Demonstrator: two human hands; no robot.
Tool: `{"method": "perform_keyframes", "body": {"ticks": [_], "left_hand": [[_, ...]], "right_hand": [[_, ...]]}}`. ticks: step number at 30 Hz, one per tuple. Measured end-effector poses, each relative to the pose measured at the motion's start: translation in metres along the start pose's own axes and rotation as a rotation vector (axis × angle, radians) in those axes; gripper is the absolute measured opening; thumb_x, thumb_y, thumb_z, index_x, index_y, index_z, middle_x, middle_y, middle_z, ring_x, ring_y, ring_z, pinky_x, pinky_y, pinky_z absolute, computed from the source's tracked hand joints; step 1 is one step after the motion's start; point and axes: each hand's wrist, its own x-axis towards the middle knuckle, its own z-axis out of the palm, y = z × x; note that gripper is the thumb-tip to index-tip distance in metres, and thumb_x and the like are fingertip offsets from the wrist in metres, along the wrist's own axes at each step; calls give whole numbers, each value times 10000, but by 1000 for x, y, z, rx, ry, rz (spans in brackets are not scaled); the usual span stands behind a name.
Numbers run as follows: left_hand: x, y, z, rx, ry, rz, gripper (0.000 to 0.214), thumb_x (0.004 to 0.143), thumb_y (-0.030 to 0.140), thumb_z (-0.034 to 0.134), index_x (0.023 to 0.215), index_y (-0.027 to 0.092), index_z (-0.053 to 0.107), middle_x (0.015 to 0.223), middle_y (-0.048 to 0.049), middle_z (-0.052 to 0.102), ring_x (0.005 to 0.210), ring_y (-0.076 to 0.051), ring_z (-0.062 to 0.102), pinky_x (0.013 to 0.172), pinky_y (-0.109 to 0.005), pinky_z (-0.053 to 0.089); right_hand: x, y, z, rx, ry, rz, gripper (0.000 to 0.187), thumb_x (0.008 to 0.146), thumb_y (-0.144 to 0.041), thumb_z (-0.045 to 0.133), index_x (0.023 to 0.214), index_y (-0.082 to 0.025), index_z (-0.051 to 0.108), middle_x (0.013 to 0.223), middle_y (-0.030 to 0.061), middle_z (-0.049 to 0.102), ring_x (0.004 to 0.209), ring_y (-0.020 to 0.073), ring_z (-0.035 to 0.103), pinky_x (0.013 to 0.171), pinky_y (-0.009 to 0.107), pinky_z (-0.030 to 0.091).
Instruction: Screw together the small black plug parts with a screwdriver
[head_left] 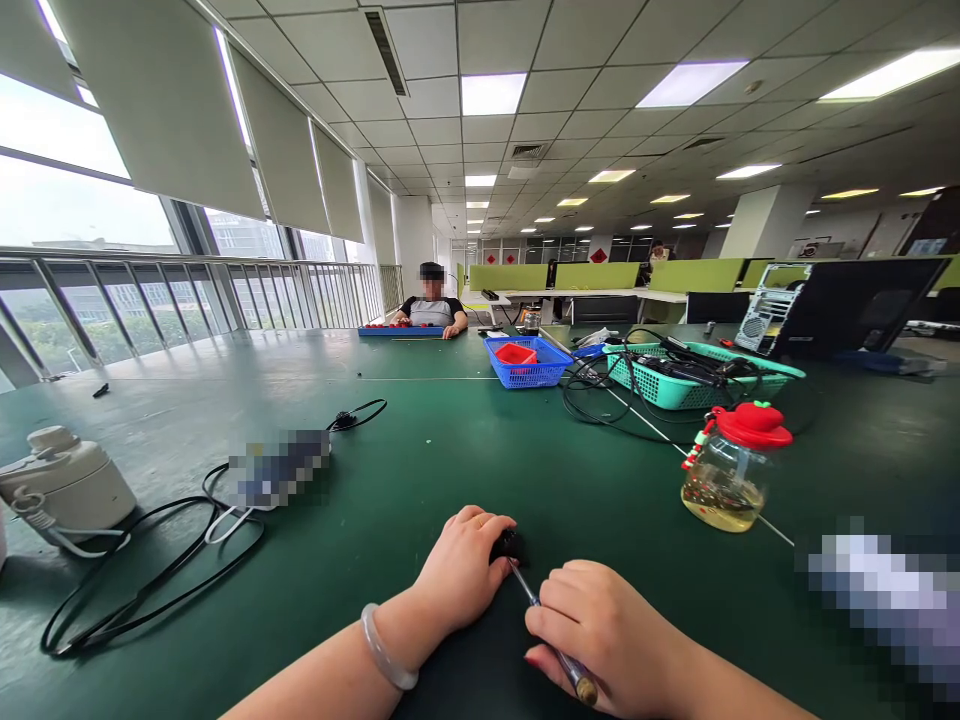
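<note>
In the head view, my left hand is closed around a small black object close to the green tabletop; its exact kind is hidden by my fingers. A pale bangle circles my left wrist. My right hand grips a screwdriver, its thin metal shaft slanting up and left. The shaft's tip meets the black object, or lies right at it, beside my left thumb. I cannot make out a screw there.
A glass jar with a red lid stands to the right. Farther back are a blue basket, a teal basket of cables and a computer case. At left lie black cables and a white bottle. A person sits opposite.
</note>
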Motion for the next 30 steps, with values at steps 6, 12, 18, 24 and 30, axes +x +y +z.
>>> {"method": "perform_keyframes", "body": {"ticks": [6, 12, 18, 24, 30], "left_hand": [[1, -1, 0, -7, -9, -1, 407, 802, 195, 578, 1205, 253, 583, 1132, -28, 671, 1119, -220, 521, 1010, -399, 412], [1, -2, 1, 4, -18, 5, 394, 814, 195, 575, 1204, 250, 579, 1142, -32, 665, 1123, -216, 516, 1011, -395, 412], [0, -3, 1, 6, -20, 2, 400, 814, 194, 568, 1210, 252, 576, 1139, -32, 666, 1136, -219, 512, 1017, -399, 408], [1, -2, 2, -4, -9, 19, 405, 797, 173, 585, 1193, 259, 587, 1124, -23, 671, 1120, -212, 516, 1008, -384, 411], [1, -1, 1, -8, -12, 27, 394, 797, 181, 599, 1183, 263, 593, 1113, -18, 676, 1107, -210, 521, 1009, -384, 407]], "right_hand": [[0, 1, 1, 0, -18, 18, 175, 894, -266, 467, 753, -194, 540, 650, 0, 533, 559, 135, 422, 539, 304, 240], [1, 0, 1, -4, -46, 35, 152, 885, -250, 477, 753, -195, 530, 666, 1, 541, 571, 134, 430, 540, 307, 231], [1, 0, 0, -9, -38, 36, 132, 877, -238, 489, 763, -193, 537, 671, 2, 543, 572, 131, 434, 544, 307, 236], [1, 0, 1, 12, -9, 39, 141, 879, -223, 472, 765, -193, 548, 672, 2, 551, 570, 135, 423, 544, 311, 235], [1, 0, 0, 19, -6, 32, 134, 884, -231, 468, 785, -196, 552, 680, 0, 553, 582, 142, 418, 549, 308, 232]]}}
